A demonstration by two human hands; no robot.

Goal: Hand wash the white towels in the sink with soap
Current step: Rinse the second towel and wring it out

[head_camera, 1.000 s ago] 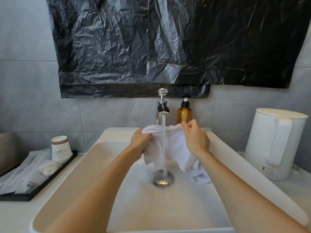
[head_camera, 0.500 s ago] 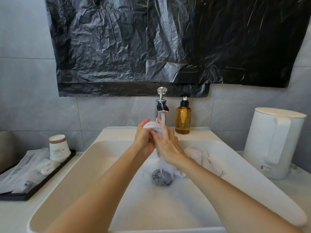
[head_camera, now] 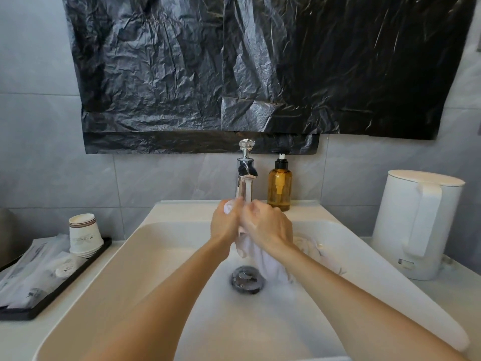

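In the head view, a white towel [head_camera: 257, 257] was held bunched between both hands over the sink [head_camera: 145, 256], directly beneath the chrome faucet [head_camera: 246, 170]. The left hand [head_camera: 225, 225] was curled around the upper part of the cloth, a small fold of which was seen above its fingers [head_camera: 235, 204]. The right hand [head_camera: 265, 226] was closed on the same bunch just beside the left, the two hands touching. The rest of the towel was seen hanging below the hands toward the drain [head_camera: 247, 279]. More white cloth [head_camera: 309, 246] was seen lying in the basin right of the right wrist. An amber soap pump bottle [head_camera: 279, 190] was set on the ledge beside the faucet, and a white kettle [head_camera: 416, 222] farther right.
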